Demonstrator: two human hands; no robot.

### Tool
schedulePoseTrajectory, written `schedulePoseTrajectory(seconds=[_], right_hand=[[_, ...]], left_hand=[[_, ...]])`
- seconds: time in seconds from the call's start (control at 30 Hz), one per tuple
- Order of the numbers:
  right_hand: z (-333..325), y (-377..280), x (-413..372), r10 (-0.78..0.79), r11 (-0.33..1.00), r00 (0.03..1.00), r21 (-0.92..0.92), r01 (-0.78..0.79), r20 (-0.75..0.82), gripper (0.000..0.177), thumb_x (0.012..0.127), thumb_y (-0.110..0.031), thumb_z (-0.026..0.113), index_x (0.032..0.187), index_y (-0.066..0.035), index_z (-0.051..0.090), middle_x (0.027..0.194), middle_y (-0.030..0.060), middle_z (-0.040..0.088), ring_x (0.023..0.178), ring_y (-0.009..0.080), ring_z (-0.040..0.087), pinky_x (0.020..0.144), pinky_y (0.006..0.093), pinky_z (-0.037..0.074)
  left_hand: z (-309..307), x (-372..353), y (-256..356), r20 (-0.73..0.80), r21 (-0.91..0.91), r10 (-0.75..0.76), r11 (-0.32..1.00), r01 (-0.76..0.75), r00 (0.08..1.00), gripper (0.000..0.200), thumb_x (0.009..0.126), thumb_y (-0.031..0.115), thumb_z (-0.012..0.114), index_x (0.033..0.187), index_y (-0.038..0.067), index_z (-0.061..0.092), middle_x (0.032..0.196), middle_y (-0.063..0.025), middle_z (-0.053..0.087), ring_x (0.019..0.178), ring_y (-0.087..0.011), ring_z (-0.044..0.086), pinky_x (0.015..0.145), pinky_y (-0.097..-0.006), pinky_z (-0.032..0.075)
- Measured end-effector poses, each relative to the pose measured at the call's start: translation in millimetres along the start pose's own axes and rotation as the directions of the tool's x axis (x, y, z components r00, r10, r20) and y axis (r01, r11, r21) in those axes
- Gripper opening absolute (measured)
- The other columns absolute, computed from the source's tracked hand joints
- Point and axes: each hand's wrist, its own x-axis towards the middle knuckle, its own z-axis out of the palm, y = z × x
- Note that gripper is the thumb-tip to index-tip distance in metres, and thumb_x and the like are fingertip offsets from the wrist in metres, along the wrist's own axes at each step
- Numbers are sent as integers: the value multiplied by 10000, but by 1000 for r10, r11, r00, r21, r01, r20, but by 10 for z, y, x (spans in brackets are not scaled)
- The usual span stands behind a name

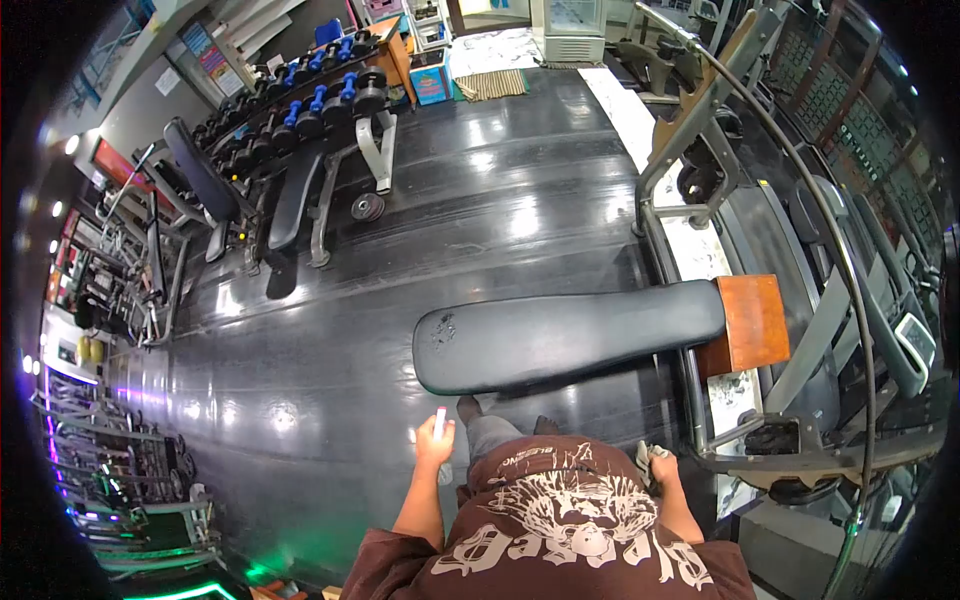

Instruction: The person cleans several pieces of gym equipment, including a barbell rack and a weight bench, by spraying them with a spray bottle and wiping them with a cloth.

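My left hand point(434, 445) is raised in front of me and grips a small white object with a pinkish top point(440, 420); I cannot tell what it is. My right hand point(664, 470) hangs lower at my side, closed on a crumpled pale cloth point(645, 455). Just ahead of both hands lies a long black padded bench point(570, 335) with a scuffed patch at its left end. The left hand is near that end, apart from the pad. My brown printed shirt point(560, 530) fills the bottom of the view.
A wooden block point(755, 322) sits at the bench's right end, beside a grey machine frame point(700, 130). Far left stand a dumbbell rack point(300, 100) and another black bench point(290, 200), with a weight plate point(367, 207) on the shiny dark floor point(480, 180).
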Motion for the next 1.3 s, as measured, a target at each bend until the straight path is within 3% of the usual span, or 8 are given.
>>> schedulePoseTrajectory(seconds=[0.1, 0.3, 0.37, 0.57, 0.73, 0.8, 0.97, 1.3], right_hand=[[-7, 97, 54, 5, 999, 999, -41, -7, -46, 425, 809, -157, 712, 1169, 63, 659, 1133, 200, 715, 1042, 285, 695, 872, 384, 540], [12, 411, 56, 68, 987, 997, 145, -63, -28, 455, 785, -175, 730, 1163, 67, 658, 1120, 209, 718, 1025, 289, 702, 866, 389, 541], [3, 526, 65, 28, 1000, 997, 1, -28, -74, 467, 775, -210, 739, 1133, 80, 663, 1106, 229, 717, 1024, 307, 702, 877, 394, 535], [-40, 625, 74, -15, 1000, 995, 2, 15, -100, 426, 779, -206, 731, 1127, 35, 686, 1074, 183, 733, 1010, 257, 700, 879, 374, 532], [-127, -141, 225, -364, 900, 923, 208, 383, -123, 257, 817, -66, 652, 1070, -18, 661, 974, 82, 708, 915, 186, 662, 852, 335, 517], [-228, -872, -20, -433, 851, 897, 286, 440, -90, 308, 821, -84, 649, 1118, -9, 633, 1000, 73, 701, 917, 173, 648, 849, 326, 510], [-261, -1968, -369, -536, 727, 844, 510, 459, 4, 282, 846, -36, 617, 1127, -6, 625, 1019, 46, 678, 943, 139, 631, 862, 297, 501], [96, -2723, -793, -682, 678, 719, 480, 557, 130, 286, 859, -39, 633, 1142, -5, 612, 1027, 40, 667, 962, 127, 625, 880, 287, 495]], left_hand=[[119, 7, 180, 104, 20, -26, 1000, 24, 994, 248, 873, 232, 705, 786, 16, 620, 589, -121, 623, 503, -245, 655, 522, -399, 526], [323, 65, 384, 182, 24, 12, 1000, -17, 983, 230, 886, 225, 693, 813, 17, 629, 604, -116, 638, 508, -239, 661, 522, -391, 527], [326, 67, 554, 179, 31, 40, 998, -46, 983, 225, 888, 223, 691, 817, 19, 630, 608, -116, 641, 507, -237, 660, 522, -389, 526], [463, 200, 536, 181, -50, 71, 997, -63, 981, 213, 886, 216, 690, 824, 22, 632, 602, -113, 636, 501, -232, 659, 516, -390, 526], [459, 243, 697, 188, -87, 47, 996, -31, 981, 203, 883, 200, 684, 812, 19, 623, 588, -100, 622, 477, -218, 644, 495, -374, 519], [448, 267, 760, 185, -108, 63, 993, -44, 981, 204, 882, 199, 684, 810, 19, 623, 588, -95, 620, 473, -207, 640, 488, -368, 515], [448, 332, 750, 164, -137, 42, 990, -19, 986, 209, 885, 195, 682, 797, 17, 619, 585, -86, 616, 462, -192, 626, 471, -359, 505], [56, 219, 598, 17, -159, -17, 987, 20, 1000, 202, 888, 130, 694, 764, 13, 586, 571, -75, 594, 455, -174, 617, 446, -348, 505]])
